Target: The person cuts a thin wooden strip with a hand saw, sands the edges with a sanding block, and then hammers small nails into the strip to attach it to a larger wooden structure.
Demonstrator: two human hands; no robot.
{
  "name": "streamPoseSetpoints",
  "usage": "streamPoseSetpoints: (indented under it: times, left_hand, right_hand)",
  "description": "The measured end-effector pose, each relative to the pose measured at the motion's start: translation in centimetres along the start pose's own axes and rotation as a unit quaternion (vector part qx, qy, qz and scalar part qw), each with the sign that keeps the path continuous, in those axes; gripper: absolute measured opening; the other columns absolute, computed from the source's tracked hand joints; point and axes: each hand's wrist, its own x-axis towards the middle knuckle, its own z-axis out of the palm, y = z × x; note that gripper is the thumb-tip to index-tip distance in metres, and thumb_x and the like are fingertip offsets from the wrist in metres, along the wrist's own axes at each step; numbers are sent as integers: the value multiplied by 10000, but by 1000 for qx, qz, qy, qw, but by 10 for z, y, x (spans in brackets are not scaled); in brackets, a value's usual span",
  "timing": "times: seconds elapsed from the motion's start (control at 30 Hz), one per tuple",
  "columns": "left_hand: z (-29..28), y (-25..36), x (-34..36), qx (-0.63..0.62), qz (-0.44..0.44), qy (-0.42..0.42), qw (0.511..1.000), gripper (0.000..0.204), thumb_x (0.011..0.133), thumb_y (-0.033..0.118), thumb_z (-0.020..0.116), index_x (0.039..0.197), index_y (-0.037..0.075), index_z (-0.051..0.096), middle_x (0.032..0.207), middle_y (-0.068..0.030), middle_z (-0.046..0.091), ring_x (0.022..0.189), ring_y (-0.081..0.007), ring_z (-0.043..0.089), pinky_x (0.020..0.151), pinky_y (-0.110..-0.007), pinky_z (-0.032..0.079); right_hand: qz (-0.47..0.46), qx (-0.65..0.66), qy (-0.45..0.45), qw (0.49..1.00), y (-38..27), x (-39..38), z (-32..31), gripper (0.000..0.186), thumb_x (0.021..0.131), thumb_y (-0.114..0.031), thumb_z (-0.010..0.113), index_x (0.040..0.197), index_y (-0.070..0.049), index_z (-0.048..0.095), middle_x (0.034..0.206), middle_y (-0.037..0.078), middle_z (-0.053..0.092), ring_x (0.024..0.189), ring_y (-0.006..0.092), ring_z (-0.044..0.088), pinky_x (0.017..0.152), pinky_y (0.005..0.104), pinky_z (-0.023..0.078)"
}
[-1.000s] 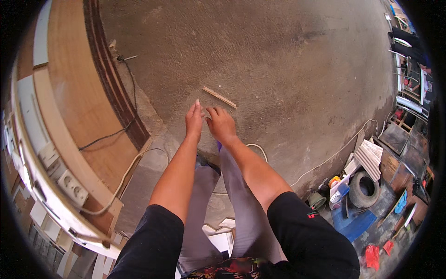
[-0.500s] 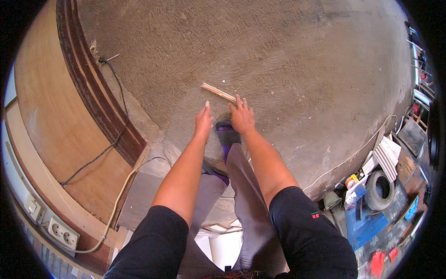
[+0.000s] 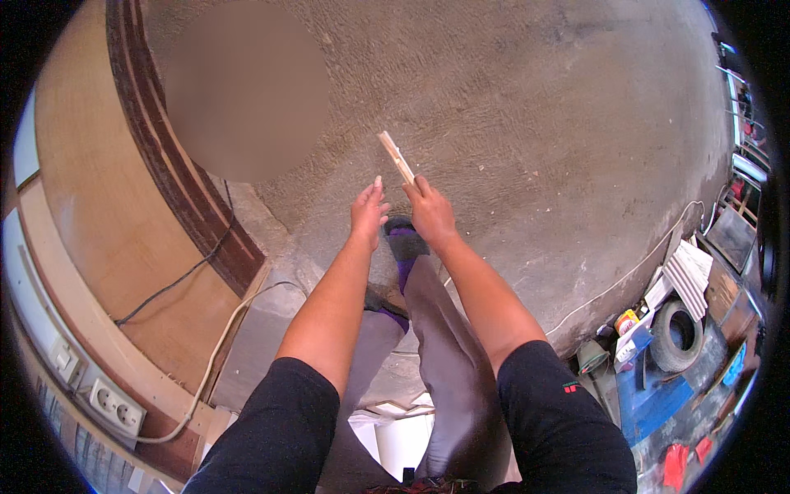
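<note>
My right hand (image 3: 433,216) grips the near end of a narrow pale wooden strip (image 3: 395,155), thumb and fingers closed on it. The strip points away from me and slightly left, and a lengthwise line and a notch show along it. To its left, my left hand (image 3: 369,214) hovers with nothing in it, fingers apart and thumb side up. A small gap separates this hand from the right one. Below both hands is my slippered foot (image 3: 403,239) on the rough concrete floor (image 3: 527,123).
On the left a plywood panel (image 3: 107,206) has a dark brown edge, with a black cable (image 3: 177,281) across it. Power sockets (image 3: 117,405) sit lower left. At right lie a tyre (image 3: 676,335), a corrugated sheet (image 3: 688,276) and a bucket (image 3: 591,356). A round blur covers the upper left.
The wooden strip has swung from lying slantwise to pointing away from me. My right hand has closed around its near end. My left hand has shifted slightly right.
</note>
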Motion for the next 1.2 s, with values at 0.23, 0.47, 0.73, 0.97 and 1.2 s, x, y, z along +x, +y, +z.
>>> streamPoseSetpoints:
  times: [0.23, 0.47, 0.73, 0.97, 1.2]
  left_hand:
    - [-5, 62, -111, -164, 88, -83, 979, 366, 1047, 435, 578, 1195, 100, 568, 1116, -90, 696, 959, -217, 694, 806, -386, 580]
    - [-6, 133, -295, -230, 107, -50, 966, 384, 955, 366, 750, 1069, 52, 560, 929, -86, 682, 767, -211, 708, 674, -382, 615]
    - [-48, 178, -487, -354, 114, -21, 928, 426, 942, 413, 755, 1031, 64, 528, 856, -67, 622, 741, -232, 706, 652, -381, 626]
    - [-102, 171, -615, -430, 262, -6, 864, 429, 955, 423, 731, 937, 90, 462, 801, -53, 612, 707, -238, 715, 655, -381, 655]
    - [-138, 138, -681, -476, 246, 73, 841, 483, 920, 493, 747, 993, 74, 518, 766, -35, 566, 644, -188, 672, 574, -329, 615]
  right_hand:
    - [-94, 213, 124, 965, -107, -62, -134, 370, 850, -34, 698, 1215, -84, 668, 1136, 157, 689, 925, 371, 710, 753, 467, 594]
    - [57, 422, 144, 893, -200, -141, -288, 253, 912, -32, 741, 1149, 25, 676, 943, 75, 720, 844, 109, 682, 733, 292, 575]
    - [-32, 564, 195, 802, -322, -213, -416, 184, 977, -86, 702, 1087, 62, 695, 906, 70, 730, 850, 119, 702, 741, 274, 580]
    - [-127, 574, 146, 796, -398, -270, -488, 231, 1042, -181, 630, 1036, 39, 699, 831, 58, 694, 683, 109, 651, 623, 265, 532]
    - [-172, 637, 10, 751, -453, -317, -505, 226, 1062, -171, 583, 1065, 28, 691, 855, 90, 706, 690, 150, 685, 645, 294, 579]
